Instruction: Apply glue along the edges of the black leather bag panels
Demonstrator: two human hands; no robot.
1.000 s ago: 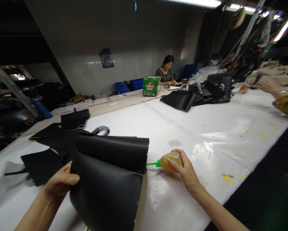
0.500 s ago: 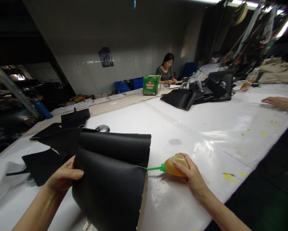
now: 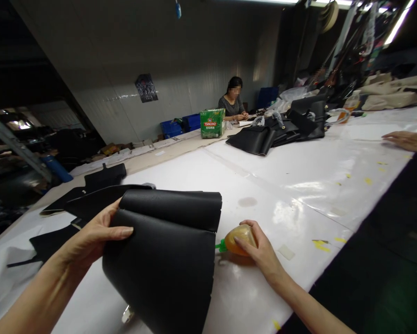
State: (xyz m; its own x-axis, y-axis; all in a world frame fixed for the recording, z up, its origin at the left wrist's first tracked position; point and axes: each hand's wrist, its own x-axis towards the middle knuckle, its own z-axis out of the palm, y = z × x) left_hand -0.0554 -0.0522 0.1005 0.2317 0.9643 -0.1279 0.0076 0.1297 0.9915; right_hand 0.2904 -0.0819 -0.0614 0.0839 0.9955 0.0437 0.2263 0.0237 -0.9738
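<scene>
My left hand point(image 3: 99, 232) grips the left side of a black leather piece point(image 3: 166, 260), thumb on top and the other fingers hidden behind it. A rolled fold runs across the piece's upper part, and its right edge has small notches. In my right hand point(image 3: 260, 253) is a squeeze bottle point(image 3: 241, 240) of amber liquid with a green nozzle. The bottle lies tilted on its side, pointing left. Its nozzle tip is hidden behind the leather's right edge, so I cannot tell whether it touches.
More black leather pieces point(image 3: 55, 241) lie at left on the white table point(image 3: 250, 181). A pile of black leather bags point(image 3: 281, 127) and a green carton point(image 3: 211, 124) stand farther back. A co-worker point(image 3: 233, 99) sits behind; another person's hand point(image 3: 407, 140) rests at right.
My left hand has tilted the leather and moved slightly right and up. The bottle has shifted left, its nozzle tip passing out of sight behind the edge. The view has turned slightly right.
</scene>
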